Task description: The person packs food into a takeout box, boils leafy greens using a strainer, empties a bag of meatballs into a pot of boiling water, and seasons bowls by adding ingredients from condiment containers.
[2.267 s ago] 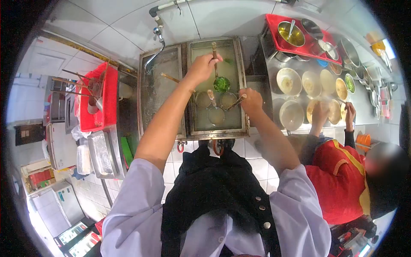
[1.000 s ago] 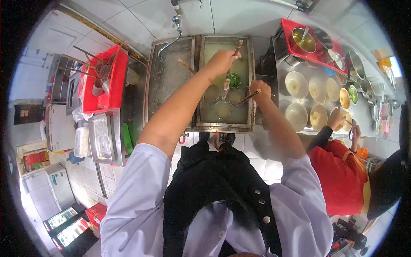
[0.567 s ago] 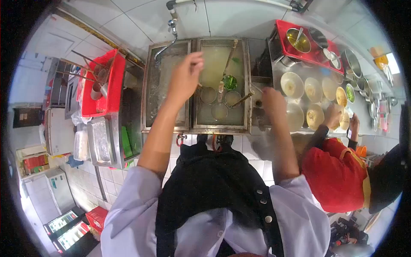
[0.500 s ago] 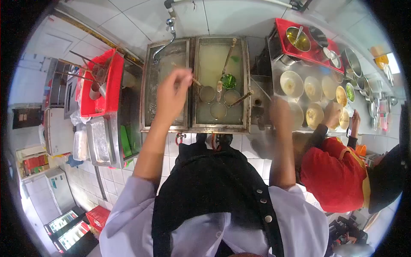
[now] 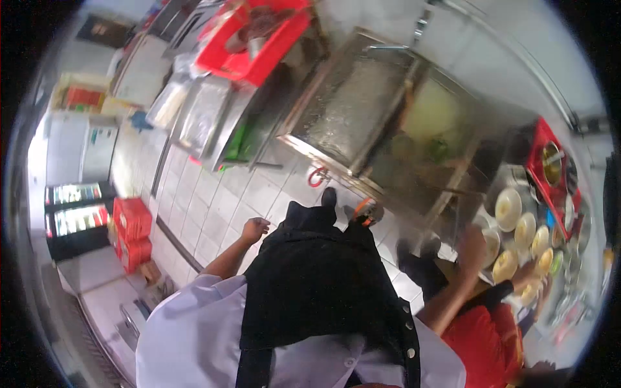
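My left hand [image 5: 255, 230] hangs over the tiled floor left of my apron, its fingers loosely curled and nothing visible in them. Smeared by motion, my right hand [image 5: 472, 249] is beside the pale bowls [image 5: 508, 209] on the right; its fingers and any held item cannot be made out. Ahead is a two-part metal cooker with cloudy liquid in its left basin [image 5: 349, 107] and right basin [image 5: 435, 107]. Blurred green leaves [image 5: 438, 150] sit in the right basin, with dim strainers around them.
A co-worker in red [image 5: 475, 343] reaches over the bowls at the lower right. Beyond the bowls lies a red tray [image 5: 537, 152] with a metal pot. At upper left are a red bin [image 5: 259, 61] and a metal tray [image 5: 206, 113]; red crates [image 5: 132, 220] stand farther left.
The view has swung left and tilted, so the cooker shows farther right. My left hand has let go of a strainer handle and dropped away from the cooker. My right hand has moved from the cooker's edge.
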Demonstrator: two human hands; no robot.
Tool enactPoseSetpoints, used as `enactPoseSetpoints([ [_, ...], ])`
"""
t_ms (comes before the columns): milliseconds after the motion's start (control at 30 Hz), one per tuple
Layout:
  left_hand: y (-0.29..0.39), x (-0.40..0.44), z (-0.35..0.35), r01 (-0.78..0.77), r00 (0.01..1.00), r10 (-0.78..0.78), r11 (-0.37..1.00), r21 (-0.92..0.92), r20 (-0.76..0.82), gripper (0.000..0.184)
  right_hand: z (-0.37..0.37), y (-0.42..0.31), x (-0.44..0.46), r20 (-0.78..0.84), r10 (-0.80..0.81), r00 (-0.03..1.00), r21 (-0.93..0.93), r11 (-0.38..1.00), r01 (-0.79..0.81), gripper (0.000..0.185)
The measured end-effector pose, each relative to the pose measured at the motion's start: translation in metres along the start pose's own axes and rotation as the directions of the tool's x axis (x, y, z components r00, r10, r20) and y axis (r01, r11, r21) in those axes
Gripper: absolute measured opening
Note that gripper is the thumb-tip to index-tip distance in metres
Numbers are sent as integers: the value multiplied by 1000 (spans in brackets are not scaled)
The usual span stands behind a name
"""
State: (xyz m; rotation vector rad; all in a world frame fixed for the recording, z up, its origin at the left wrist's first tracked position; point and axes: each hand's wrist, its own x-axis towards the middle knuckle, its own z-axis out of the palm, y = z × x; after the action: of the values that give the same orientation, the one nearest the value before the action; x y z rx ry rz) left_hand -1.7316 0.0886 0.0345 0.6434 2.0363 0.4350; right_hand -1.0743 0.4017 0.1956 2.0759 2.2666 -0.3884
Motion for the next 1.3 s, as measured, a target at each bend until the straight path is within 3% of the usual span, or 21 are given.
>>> enactPoseSetpoints([
  [33, -2, -9, -9, -42, 999, 41, 997, -63, -11, 21, -50, -26, -19, 92, -157, 983, 135, 980, 144, 37],
  [67, 6, -18, -17, -92, 996, 90, 988, -124, -17, 21, -84, -62, -32, 160, -224, 961, 270, 947, 175, 33],
  [100, 66, -44, -31, -76, 997, 74, 993, -86, -31, 20, -118, -99, -45, 226, -288, 931, 404, 897, 180, 28],
  [167, 73, -30, -42, -138, 990, 125, 951, -278, -62, 34, -139, -170, -49, 347, -274, 897, 617, 787, 1, 16],
  [233, 124, -35, -60, -132, 991, 87, 787, -602, -105, 43, -123, -246, -42, 201, -513, 835, 819, 555, 144, 30],
  [267, 135, -32, -75, -105, 992, 125, 712, -694, -22, 45, -108, -299, -42, 69, -538, 840, 881, 429, 202, 45],
  [300, 150, -32, -88, -33, 988, 148, 467, -883, 42, 45, -91, -364, -45, -80, -519, 851, 922, 286, 260, 62],
  [367, 166, -27, -115, 8, 959, 272, 260, -966, 81, 65, -40, -485, -39, -349, -424, 835, 856, 219, 469, 66],
  [467, 164, -26, -150, 363, 822, 485, -42, -931, 299, 75, 62, -626, -80, -411, -595, 691, 707, 270, 653, 71],
  [567, 70, -3, -206, 253, 874, 446, -72, -965, 196, 82, 127, -713, -106, -322, -796, 512, 704, 160, 692, 73],
  [633, 37, -12, -255, 77, 919, 382, 75, -994, 100, 85, 146, -760, -115, -277, -870, 407, 717, 95, 691, 74],
  [700, -7, 0, -283, 49, 957, 290, -93, -994, 20, 86, 105, -792, -138, -389, -762, 517, 729, 88, 679, 77],
  [800, 5, 6, -306, 88, 980, 195, -191, -978, 51, 85, 187, -817, -154, -62, -929, 364, 796, 175, 580, 73],
  [833, 19, 6, -306, 143, 976, 190, -178, -974, 109, 84, 191, -821, -161, -92, -937, 338, 760, 154, 632, 68],
  [900, -16, 37, -321, 208, 880, 461, -163, -964, 112, 82, 186, -835, -134, -48, -986, 159, 798, 58, 600, 63],
  [1000, -44, 74, -370, 1, 939, 345, -29, -1000, -9, 69, 170, -840, -117, 75, -996, 49, 881, 89, 464, 66],
  [1067, -61, 94, -415, -145, 967, 233, 170, -975, -103, 57, 168, -840, -92, 465, -877, 119, 857, 480, 188, 66],
  [1100, -75, 98, -435, -176, 975, 181, 280, -944, -128, 50, 169, -839, -78, 633, -769, 85, 769, 638, 42, 66],
  [1167, -116, 110, -465, -260, 961, 237, 614, -745, -141, 39, 203, -827, -62, 524, -789, 321, 755, 604, 255, 62],
  [1233, -187, 148, -480, -294, 953, 301, 877, -380, -42, 29, 226, -807, -51, 471, -732, 491, 636, 668, 386, 59],
  [1300, -219, 155, -479, -321, 933, 353, 901, -292, 64, 15, 232, -787, -50, 506, -611, 609, 442, 790, 425, 57],
])
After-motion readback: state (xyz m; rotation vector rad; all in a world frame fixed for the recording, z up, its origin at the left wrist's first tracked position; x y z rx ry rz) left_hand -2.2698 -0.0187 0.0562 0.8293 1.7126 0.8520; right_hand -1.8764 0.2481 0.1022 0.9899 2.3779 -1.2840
